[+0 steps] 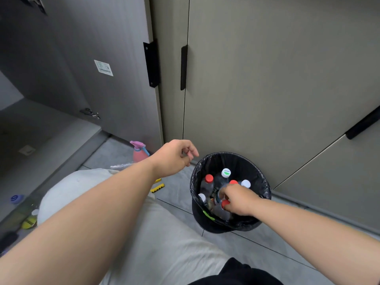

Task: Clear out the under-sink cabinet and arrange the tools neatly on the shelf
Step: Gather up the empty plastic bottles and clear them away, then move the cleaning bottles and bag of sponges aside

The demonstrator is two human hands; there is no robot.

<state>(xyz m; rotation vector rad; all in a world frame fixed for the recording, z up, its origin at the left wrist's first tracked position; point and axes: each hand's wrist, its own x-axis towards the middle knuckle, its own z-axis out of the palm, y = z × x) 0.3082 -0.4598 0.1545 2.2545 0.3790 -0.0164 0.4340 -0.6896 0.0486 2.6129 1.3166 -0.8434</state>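
Right grip [238, 199] is down inside the black bin [216, 229], its fingers curled round the neck of a bottle [218, 193] whose cap is hidden under the hand; a red cap [225, 203] shows right beside the thumb. Left grip [172, 157] holds nothing, its fingers slackly bent, and hangs above the floor [178, 194] near the bin's rim without touching it. The under-sink cabinet [37, 128] stands open at the far left, and things lie on the floor in front of it: a pink spray bottle [139, 154] by the foot of the open door [107, 95] and a yellow toothed tool [158, 187] near the knee. The bin is packed, with bottles standing shoulder to shoulder, so the likeliest trouble is that the held one drags its neighbours or the thin liner [263, 188] up with it. With nothing steadying the rim, a light bin could tip and roll bottles across the tiles. A smooth neck held only by the fingers may also slip if it is pulled at an angle.
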